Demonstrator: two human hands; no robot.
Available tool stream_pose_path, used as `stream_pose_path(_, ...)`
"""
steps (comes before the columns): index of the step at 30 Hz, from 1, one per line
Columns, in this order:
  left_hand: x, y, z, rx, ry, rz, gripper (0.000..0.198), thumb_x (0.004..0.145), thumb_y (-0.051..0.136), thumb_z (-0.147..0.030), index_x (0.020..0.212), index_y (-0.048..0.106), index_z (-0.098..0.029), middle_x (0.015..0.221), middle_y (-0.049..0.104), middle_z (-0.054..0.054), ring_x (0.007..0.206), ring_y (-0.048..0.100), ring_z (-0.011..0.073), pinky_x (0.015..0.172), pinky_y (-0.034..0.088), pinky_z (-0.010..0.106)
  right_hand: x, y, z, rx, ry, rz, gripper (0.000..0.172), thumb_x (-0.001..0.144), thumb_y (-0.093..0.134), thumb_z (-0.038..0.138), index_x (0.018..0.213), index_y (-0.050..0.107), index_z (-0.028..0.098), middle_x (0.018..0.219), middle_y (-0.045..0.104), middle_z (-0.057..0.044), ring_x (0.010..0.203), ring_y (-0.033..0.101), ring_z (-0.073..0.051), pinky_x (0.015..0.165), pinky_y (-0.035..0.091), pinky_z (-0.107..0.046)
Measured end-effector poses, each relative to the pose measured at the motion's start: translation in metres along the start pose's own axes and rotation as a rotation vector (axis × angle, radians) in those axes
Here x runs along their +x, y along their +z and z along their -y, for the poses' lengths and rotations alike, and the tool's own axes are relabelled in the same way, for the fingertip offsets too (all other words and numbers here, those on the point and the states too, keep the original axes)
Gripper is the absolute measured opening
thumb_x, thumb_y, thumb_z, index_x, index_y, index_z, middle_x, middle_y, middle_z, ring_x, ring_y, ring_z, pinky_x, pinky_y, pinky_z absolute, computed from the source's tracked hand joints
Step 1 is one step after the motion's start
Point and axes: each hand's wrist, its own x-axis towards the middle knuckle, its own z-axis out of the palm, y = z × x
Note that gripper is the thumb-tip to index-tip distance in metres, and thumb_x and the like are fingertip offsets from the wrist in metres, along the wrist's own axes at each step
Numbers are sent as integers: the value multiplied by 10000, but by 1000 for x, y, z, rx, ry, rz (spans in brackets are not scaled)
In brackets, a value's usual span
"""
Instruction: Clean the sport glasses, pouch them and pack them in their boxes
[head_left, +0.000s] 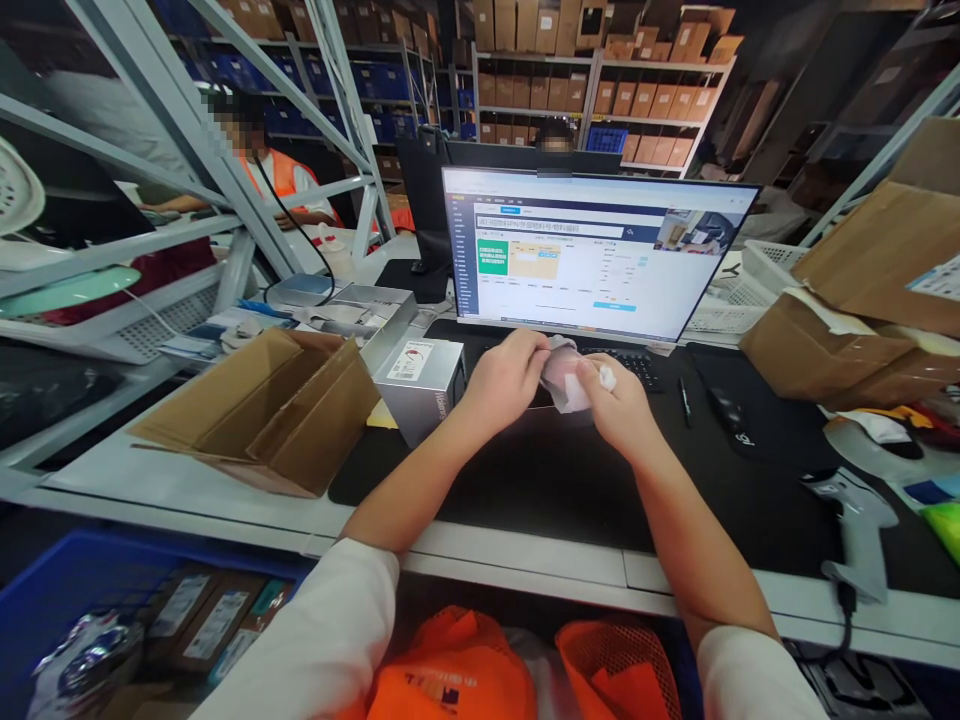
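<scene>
Above the black desk mat (525, 490), in front of the monitor, both hands meet on a small crumpled wrapping (564, 380), whitish and partly see-through. My left hand (510, 380) pinches its left edge. Closed fingers of my right hand (619, 405) grip its right side, and a white scrap sticks up by the thumb. What lies inside the wrapping cannot be made out. Just left of my left hand stands a grey box (424, 385) with a white label on top. Behind the hands, part of a black keyboard (637, 370) shows.
An open cardboard box (255, 410) stands on the left. The monitor (592, 260) rises behind the mat. To the right are a pen (685, 402), a mouse (726, 410), a barcode scanner (855, 530) and cardboard boxes (847, 345). A blue bin (67, 560) holds packages below. Another person (277, 180) sits at back left.
</scene>
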Motion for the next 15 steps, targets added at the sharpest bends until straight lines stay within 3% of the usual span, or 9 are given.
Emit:
stream_pose_path(4,-10,11,-17,-86,253,-19,199,1029,432,-254,948,600,-183,889,679,58,827,645,172,774,488,285,2,-2,-4,110,15,104,381,956,547,489,1170,703,216,1200,706,-90,1077,641,-252,941,482,-379)
stream_pose_path(6,-12,13,-22,-146,298,-50,201,1031,432,-259,937,594,-184,878,686,58,829,652,173,775,492,285,2,-6,-3,143,5,176,357,963,538,495,1083,712,207,1059,728,-71,957,651,-231,838,496,-349)
stream_pose_path(9,-12,10,-22,-175,95,-70,195,1034,441,-301,1048,600,-188,927,708,59,820,662,167,756,488,275,-1,-10,2,18,-63,39,430,997,478,513,741,620,199,695,614,-22,648,543,-172,617,405,-309)
stream_pose_path(12,-10,6,-19,-152,-147,36,281,1046,410,-380,1126,608,-197,883,710,41,748,648,165,708,462,278,-1,-9,4,-218,-195,-215,489,1032,411,479,628,495,217,621,525,-19,593,470,-159,599,333,-318)
stream_pose_path(15,-9,7,-20,-212,-175,185,378,1054,358,-444,958,631,-201,821,685,25,732,623,161,699,436,280,2,-2,-2,-429,-311,-301,485,1037,398,429,605,491,228,600,512,-31,590,460,-170,621,310,-338)
